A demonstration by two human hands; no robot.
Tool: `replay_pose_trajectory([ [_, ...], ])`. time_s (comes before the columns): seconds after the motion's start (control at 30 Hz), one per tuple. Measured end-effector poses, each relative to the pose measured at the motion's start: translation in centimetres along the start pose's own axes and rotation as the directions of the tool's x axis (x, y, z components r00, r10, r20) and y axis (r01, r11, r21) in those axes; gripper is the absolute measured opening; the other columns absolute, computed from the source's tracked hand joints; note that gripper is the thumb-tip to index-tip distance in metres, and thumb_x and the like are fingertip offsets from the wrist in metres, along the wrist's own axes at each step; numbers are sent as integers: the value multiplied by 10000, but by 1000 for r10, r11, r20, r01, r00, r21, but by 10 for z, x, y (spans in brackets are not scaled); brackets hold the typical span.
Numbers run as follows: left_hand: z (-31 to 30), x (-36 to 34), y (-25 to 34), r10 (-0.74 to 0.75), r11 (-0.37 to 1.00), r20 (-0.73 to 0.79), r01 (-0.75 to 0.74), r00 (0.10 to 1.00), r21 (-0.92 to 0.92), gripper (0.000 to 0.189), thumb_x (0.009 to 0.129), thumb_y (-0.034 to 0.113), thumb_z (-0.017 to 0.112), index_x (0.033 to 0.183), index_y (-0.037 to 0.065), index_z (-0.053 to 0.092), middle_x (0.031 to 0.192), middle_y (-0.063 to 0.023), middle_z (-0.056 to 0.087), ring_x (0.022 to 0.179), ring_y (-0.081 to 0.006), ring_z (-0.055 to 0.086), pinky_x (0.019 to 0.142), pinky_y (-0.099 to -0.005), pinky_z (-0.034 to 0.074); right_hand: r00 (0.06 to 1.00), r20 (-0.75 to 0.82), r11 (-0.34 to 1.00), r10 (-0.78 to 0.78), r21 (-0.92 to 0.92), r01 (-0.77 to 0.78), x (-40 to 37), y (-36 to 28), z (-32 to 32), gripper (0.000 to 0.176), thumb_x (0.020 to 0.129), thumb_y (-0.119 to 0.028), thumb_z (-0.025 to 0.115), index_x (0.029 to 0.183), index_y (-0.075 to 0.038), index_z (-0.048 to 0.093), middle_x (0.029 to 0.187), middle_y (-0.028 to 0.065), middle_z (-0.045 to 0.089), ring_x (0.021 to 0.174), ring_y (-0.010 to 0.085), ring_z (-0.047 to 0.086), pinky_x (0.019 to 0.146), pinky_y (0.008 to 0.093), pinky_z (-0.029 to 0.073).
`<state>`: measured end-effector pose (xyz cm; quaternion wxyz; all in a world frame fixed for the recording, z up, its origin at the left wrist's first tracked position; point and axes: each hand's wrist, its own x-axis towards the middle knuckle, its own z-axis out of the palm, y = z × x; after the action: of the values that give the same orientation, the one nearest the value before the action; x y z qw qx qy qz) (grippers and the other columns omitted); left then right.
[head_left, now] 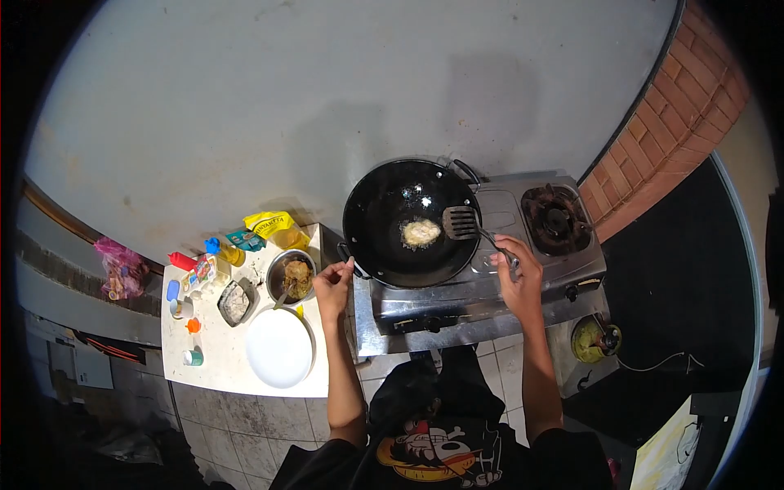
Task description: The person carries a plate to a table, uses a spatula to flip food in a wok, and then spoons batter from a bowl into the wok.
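Observation:
A black wok (pixel 384 255) sits on the left burner of a steel gas stove (pixel 392 300). In its oil lies a pale, battered piece of food (pixel 420 233) with small bubbles around its edge. My right hand (pixel 520 273) is wrapped round the handle of a slotted spatula (pixel 461 222), whose dark head is over the right side of the wok, just beside the food. My left hand (pixel 332 290) is closed at the wok's left side handle (pixel 353 260), fingertips pinching it.
On the white table (pixel 184 371) left are a white plate (pixel 278 348), a steel bowl of food (pixel 291 276) with a spoon, a dish of white powder (pixel 235 303), bottles and a yellow pouch (pixel 278 229). Right are a bare burner (pixel 556 220) and a green container (pixel 590 339).

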<state>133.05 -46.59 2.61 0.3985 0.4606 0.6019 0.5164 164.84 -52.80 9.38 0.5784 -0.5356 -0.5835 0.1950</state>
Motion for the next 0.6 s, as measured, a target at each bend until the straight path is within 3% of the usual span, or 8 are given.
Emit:
replay_pose_trajectory([
  [0.33, -1, -1, 0, 32, 997, 2, -32, 999, 70, 243, 827, 189, 715, 801, -43, 649, 652, 31, 547, 591, -36, 444, 538, -187, 365, 999, 0, 997, 45, 55, -45, -3, -8, -3, 209, 798, 77, 548, 996, 30, 597, 1068, 150, 616, 875, 189, 631, 734, 286, 509],
  [0.6, 0, -6, 9, 41, 988, -23, -37, 999, 151, 279, 837, 225, 699, 835, -54, 676, 716, -17, 632, 657, -69, 520, 640, -228, 425, 999, 46, 999, 5, 33, -7, 8, 0, -11, 172, 778, 86, 538, 926, 40, 611, 1056, 143, 632, 835, 160, 618, 713, 264, 489],
])
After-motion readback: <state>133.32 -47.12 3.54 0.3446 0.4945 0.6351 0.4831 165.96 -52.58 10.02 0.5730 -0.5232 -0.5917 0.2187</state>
